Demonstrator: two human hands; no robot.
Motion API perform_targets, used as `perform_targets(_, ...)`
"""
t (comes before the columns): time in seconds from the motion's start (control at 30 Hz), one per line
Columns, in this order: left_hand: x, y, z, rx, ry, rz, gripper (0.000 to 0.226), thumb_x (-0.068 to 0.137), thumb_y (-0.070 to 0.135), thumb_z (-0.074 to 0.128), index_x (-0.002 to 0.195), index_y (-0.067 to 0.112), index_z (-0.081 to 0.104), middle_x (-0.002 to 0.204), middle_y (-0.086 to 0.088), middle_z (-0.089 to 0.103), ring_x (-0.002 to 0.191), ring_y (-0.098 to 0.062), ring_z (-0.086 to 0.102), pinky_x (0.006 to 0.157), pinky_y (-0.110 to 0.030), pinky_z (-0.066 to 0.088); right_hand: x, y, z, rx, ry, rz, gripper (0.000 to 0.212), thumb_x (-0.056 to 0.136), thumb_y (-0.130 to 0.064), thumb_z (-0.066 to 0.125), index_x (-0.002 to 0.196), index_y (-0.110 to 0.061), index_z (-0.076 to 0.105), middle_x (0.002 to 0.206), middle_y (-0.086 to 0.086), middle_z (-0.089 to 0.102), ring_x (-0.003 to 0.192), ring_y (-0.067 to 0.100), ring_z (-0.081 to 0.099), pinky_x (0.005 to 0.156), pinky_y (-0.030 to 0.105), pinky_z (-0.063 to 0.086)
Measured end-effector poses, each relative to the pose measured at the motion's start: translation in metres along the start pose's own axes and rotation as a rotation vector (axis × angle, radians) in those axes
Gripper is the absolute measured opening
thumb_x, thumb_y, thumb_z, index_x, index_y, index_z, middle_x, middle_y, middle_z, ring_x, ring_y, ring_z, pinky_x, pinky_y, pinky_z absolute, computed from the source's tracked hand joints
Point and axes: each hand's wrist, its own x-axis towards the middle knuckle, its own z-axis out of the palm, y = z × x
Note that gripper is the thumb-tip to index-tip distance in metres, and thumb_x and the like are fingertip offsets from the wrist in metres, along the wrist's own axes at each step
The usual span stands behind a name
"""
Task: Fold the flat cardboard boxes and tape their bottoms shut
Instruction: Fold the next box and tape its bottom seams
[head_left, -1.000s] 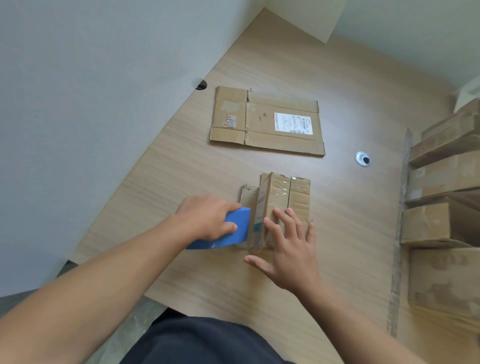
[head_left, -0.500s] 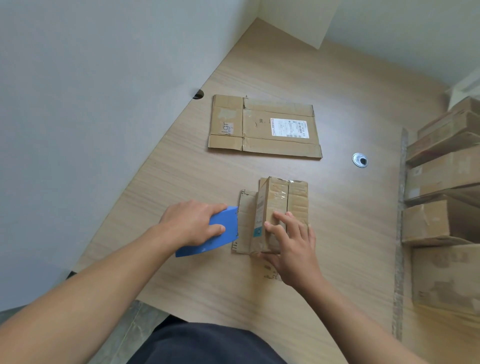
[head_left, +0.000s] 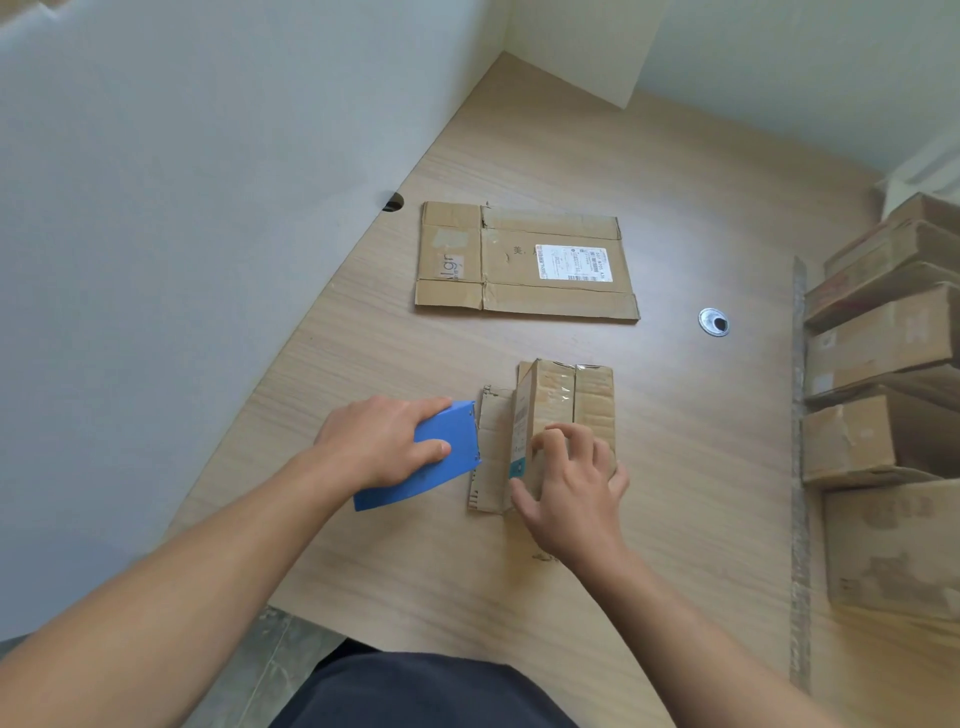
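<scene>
Near the front edge of the wooden table (head_left: 675, 197), the left hand (head_left: 376, 441) grips a blue tape dispenser (head_left: 447, 457), fingers wrapped over its top and thumb along its near side. The roll itself is hidden under the palm. The dispenser's front edge sits just left of a loose flap (head_left: 488, 452) that lies flat on the table and belongs to the small folded box (head_left: 587, 400).

Just right of the dispenser, the right hand (head_left: 571, 499) holds that box. Its fingers are curled over the upper face and the thumb is pressed against the near left corner. The box stands on the table between the two hands' reach, with a strip of clear tape (head_left: 558, 395) running along its top seam, away from the fingers.

Beyond both hands, well apart from them, a flat cardboard box (head_left: 498, 291) lies unfolded on the table, with a white shipping label (head_left: 574, 263) on its right half. Right of the right hand and farther back sits a round metal grommet (head_left: 714, 322). Farther right still, a stack of assembled cardboard boxes (head_left: 878, 364) fills the table's side, with a long grey strip (head_left: 800, 467) lying along the table just left of it. A dark cable hole (head_left: 393, 201) notches the table's left edge, beyond the left hand, against the pale wall (head_left: 182, 208).
</scene>
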Motion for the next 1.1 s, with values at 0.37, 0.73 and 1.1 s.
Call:
perform_targets(0.37, 0.0, -0.006, -0.005, -0.051, 0.008, -0.004, 0.054, 0.094, 0.059, 0.046, 0.146, 0.057, 0.03, 0.119, 0.008, 0.063, 0.108, -0.021, 0.058, 0.08, -0.034, 0.047, -0.002, 0.006, 0.001, -0.081, -0.044, -0.091, 0.063, 0.071, -0.05, 0.074, 0.12, -0.032, 0.037, 0.136, -0.006, 0.028, 0.128, 0.022, 0.022, 0.095, 0.07, 0.031)
perform_targets(0.73, 0.002, 0.003, -0.012, -0.032, 0.004, 0.035, 0.053, 0.093, 0.06, 0.046, 0.144, 0.058, 0.03, 0.108, 0.01, 0.061, 0.103, -0.021, 0.058, 0.079, -0.034, 0.049, -0.007, 0.021, -0.002, -0.132, -0.107, -0.203, 0.091, 0.055, -0.046, 0.094, 0.132, -0.029, 0.049, 0.143, 0.004, 0.036, 0.133, 0.029, 0.029, 0.081, 0.07, 0.044)
perform_targets(1.1, 0.006, -0.004, -0.019, -0.002, 0.034, 0.027, 0.056, 0.092, 0.063, 0.045, 0.145, 0.059, 0.029, 0.12, 0.013, 0.063, 0.101, -0.017, 0.058, 0.077, -0.033, 0.05, 0.001, 0.003, -0.024, 0.005, -0.182, 0.03, 0.077, 0.078, -0.081, 0.05, 0.142, -0.046, 0.026, 0.147, -0.013, 0.013, 0.142, 0.015, 0.009, 0.108, 0.047, 0.03)
